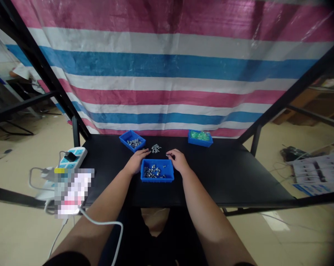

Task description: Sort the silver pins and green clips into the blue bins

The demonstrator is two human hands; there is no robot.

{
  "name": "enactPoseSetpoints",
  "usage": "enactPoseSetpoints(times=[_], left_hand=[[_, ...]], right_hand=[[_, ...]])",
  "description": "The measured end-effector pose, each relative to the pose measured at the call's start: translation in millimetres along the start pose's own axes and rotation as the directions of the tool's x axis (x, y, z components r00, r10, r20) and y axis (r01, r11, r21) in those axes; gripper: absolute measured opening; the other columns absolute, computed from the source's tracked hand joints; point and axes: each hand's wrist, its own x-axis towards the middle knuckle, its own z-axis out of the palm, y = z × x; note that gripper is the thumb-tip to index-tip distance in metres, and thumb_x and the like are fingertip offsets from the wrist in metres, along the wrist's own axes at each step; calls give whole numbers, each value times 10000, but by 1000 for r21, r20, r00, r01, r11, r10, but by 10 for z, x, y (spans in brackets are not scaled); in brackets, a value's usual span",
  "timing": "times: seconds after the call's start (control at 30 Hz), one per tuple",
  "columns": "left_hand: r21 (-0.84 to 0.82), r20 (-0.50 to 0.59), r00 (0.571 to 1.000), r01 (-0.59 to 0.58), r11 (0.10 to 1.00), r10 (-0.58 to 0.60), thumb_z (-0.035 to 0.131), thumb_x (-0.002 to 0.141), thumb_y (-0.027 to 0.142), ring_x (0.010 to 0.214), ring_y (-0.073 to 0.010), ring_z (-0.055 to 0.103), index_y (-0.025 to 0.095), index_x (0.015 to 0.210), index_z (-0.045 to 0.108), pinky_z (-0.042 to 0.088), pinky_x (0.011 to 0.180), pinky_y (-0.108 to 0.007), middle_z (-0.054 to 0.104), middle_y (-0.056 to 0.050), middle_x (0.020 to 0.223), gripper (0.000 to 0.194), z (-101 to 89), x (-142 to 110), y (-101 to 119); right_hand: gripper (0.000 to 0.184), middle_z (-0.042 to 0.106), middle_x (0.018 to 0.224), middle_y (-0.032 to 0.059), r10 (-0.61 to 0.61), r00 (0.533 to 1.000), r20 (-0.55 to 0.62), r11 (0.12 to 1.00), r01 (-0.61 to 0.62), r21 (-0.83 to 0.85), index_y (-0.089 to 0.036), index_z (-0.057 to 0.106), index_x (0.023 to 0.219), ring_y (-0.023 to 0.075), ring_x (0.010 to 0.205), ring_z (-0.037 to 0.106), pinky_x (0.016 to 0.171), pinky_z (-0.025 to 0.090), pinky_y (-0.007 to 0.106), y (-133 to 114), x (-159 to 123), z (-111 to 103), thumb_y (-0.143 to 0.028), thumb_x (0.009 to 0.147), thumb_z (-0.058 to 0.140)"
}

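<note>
My two hands rest on the black table (225, 173), just behind a blue plastic tray (157, 180) holding several silver metal fasteners. My left hand (136, 162) reaches past the tray's back left corner, fingertips by a loose heap of fasteners (155, 148). My right hand (178, 161) seems to pinch a tiny metal piece (167, 156) at its fingertips. Behind them stands a second blue tray (125, 137) with similar fasteners. Far right sits a third blue tray (200, 144) with green items (200, 135) under clear plastic.
A white power strip (72, 158) with white cables lies at the table's left edge, beside a blurred object (74, 192). Black metal frame bars flank the table. A striped tarp (167, 66) hangs behind. Papers (319, 171) lie on the floor at right; a person (24, 72) stands far left.
</note>
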Motion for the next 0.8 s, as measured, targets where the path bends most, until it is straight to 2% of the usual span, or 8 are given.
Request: enactPoseSetpoints(times=[0.13, 0.27, 0.37, 0.47, 0.57, 0.63, 0.7, 0.8], left_hand=[[-6, -37, 999, 10, 1000, -10, 466, 963, 213, 1250, -255, 562, 210, 1269, 665, 445, 1101, -449, 619, -114, 1331, 366, 0, 22, 10], [19, -80, 996, 48, 999, -46, 526, 944, 234, 1071, -249, 615, 195, 1147, 706, 492, 1005, -427, 671, -111, 1125, 274, -25, 38, 74], [36, -86, 994, 65, 997, -62, 533, 943, 237, 986, -241, 619, 195, 1043, 718, 502, 942, -410, 688, -94, 1030, 215, -51, 34, 130], [31, -82, 994, 71, 997, -68, 527, 941, 223, 954, -231, 622, 195, 990, 715, 505, 911, -391, 689, -85, 997, 197, -76, 25, 167], [10, -84, 993, 86, 996, -85, 530, 935, 218, 960, -224, 629, 197, 984, 710, 509, 903, -372, 688, -80, 990, 188, -97, 16, 196], [-1, -96, 991, 98, 995, -97, 541, 928, 225, 965, -226, 634, 197, 967, 706, 507, 906, -371, 692, -76, 978, 172, -110, 11, 214], [-11, -106, 989, 105, 994, -106, 548, 926, 241, 962, -230, 640, 196, 951, 702, 506, 907, -373, 697, -75, 964, 163, -120, 7, 229], [-34, -94, 989, 110, 993, -113, 548, 932, 278, 966, -236, 652, 198, 952, 702, 508, 909, -376, 707, -78, 965, 175, -129, 0, 231]], right_hand=[[170, 691, 924, 47, -35, 997, 65, 998, 38, -57, -261, 758, 933, 197, 797, 580, 755, 471, 338, 40, -22, 4, -184, 823, 653], [128, 680, 816, 35, -6, 1000, 28, 999, 8, -42, -250, 752, 817, 189, 740, 576, 713, 456, 324, 46, -18, 31, -173, 803, 650], [85, 662, 759, 26, 72, 996, -60, 993, -66, 98, -238, 742, 818, 179, 688, 575, 686, 457, 315, 21, -19, 14, -242, 800, 659], [143, 681, 782, 30, 215, 971, -103, 918, -165, 361, -218, 722, 836, 181, 706, 592, 700, 469, 313, 2, -31, -43, -351, 791, 694], [171, 675, 813, 24, 291, 955, -60, 788, -203, 582, -212, 697, 825, 174, 746, 595, 736, 470, 302, -11, -54, -98, -365, 754, 728], [146, 652, 800, 12, 286, 958, -22, 736, -205, 645, -212, 683, 802, 163, 749, 580, 743, 462, 290, -30, -73, -115, -332, 734, 730], [119, 633, 800, 8, 244, 969, 40, 731, -210, 649, -210, 669, 775, 161, 762, 569, 753, 458, 288, -64, -89, -118, -305, 723, 719], [80, 612, 850, 17, 148, 979, 143, 773, -205, 600, -207, 645, 731, 169, 796, 561, 762, 460, 297, -122, -101, -123, -275, 720, 686]])
